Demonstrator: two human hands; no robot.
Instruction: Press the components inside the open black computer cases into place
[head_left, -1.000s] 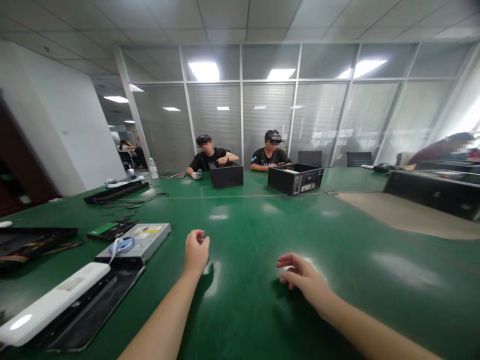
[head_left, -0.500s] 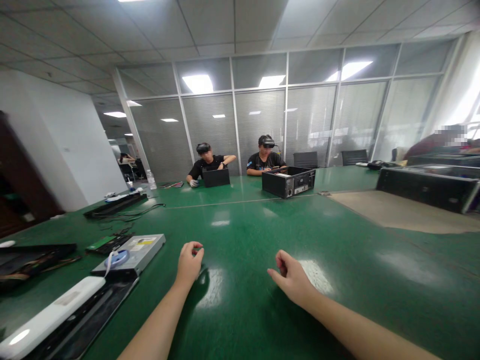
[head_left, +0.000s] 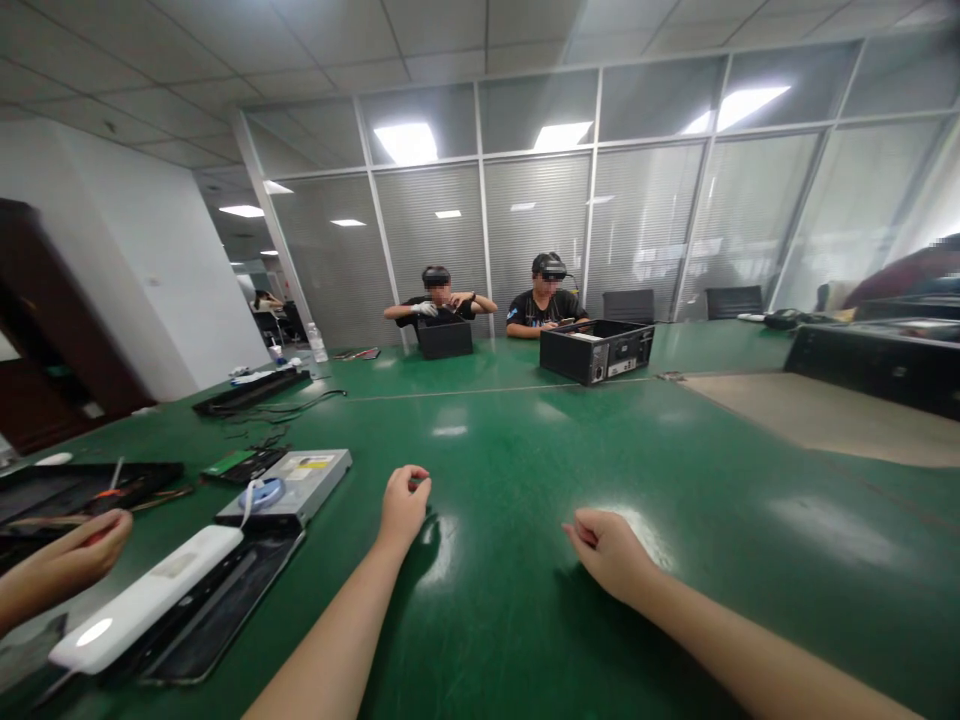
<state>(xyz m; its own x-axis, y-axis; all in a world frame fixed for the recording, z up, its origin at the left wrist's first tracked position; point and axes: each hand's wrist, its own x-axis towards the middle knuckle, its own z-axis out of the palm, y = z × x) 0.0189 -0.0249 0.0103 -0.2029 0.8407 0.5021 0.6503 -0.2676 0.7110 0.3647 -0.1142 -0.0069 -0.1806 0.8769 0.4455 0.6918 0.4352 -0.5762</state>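
Observation:
My left hand [head_left: 406,505] is over the green table [head_left: 495,450], its fingers curled in toward the thumb, and nothing shows in it. To the right, my right hand [head_left: 611,545] is loosely closed with the thumb against the bent fingers. It also shows nothing held. Bare table lies between the two hands. Nearest to my left hand is a silver optical drive [head_left: 315,475] with a roll of blue tape [head_left: 262,494] on it. A white power strip [head_left: 157,590] lies beside a black metal panel [head_left: 232,615].
Another person's hand [head_left: 90,550] reaches in at the left edge, near a black tray [head_left: 150,480]. Across the table sit two people, one behind a dark box [head_left: 446,340]. An open computer case [head_left: 577,355] stands near them; another case [head_left: 877,370] is at right.
The view has shifted, so the table things sit farther right. My right hand's thumb has closed toward its fingers. Another person's hand has come in at left. The person opposite has raised a gloved hand.

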